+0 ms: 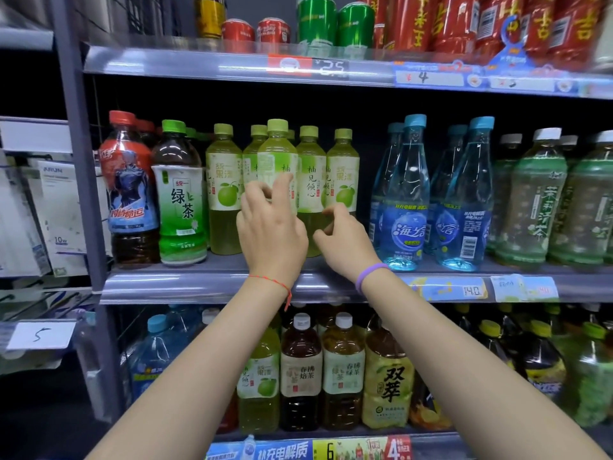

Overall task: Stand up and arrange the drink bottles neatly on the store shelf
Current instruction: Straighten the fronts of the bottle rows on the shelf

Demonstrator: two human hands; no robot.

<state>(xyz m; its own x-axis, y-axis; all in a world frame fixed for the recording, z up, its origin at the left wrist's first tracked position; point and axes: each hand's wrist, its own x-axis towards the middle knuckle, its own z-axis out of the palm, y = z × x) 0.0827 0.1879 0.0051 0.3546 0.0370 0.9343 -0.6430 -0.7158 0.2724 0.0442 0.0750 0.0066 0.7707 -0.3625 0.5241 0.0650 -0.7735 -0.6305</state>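
A row of yellow-green pomelo drink bottles stands upright on the middle shelf point(205, 287). One of them, the front bottle point(278, 151), sits forward of the others and looks blurred. My left hand point(270, 227) is at this bottle's label, thumb across the front and fingers curled at its left side. My right hand point(343, 240) hovers just right of it, in front of the rightmost pomelo bottle point(343, 171). Its fingers are loosely curled and hold nothing. The lower parts of the middle bottles are hidden behind my hands.
On the same shelf, a cola bottle point(127, 190) and a green tea bottle point(179, 194) stand at the left, and blue bottles point(408, 200) and jasmine tea bottles point(534, 200) at the right. Cans point(316, 21) fill the shelf above and large bottles point(300, 373) the shelf below. A shelf post point(78, 161) stands at the left.
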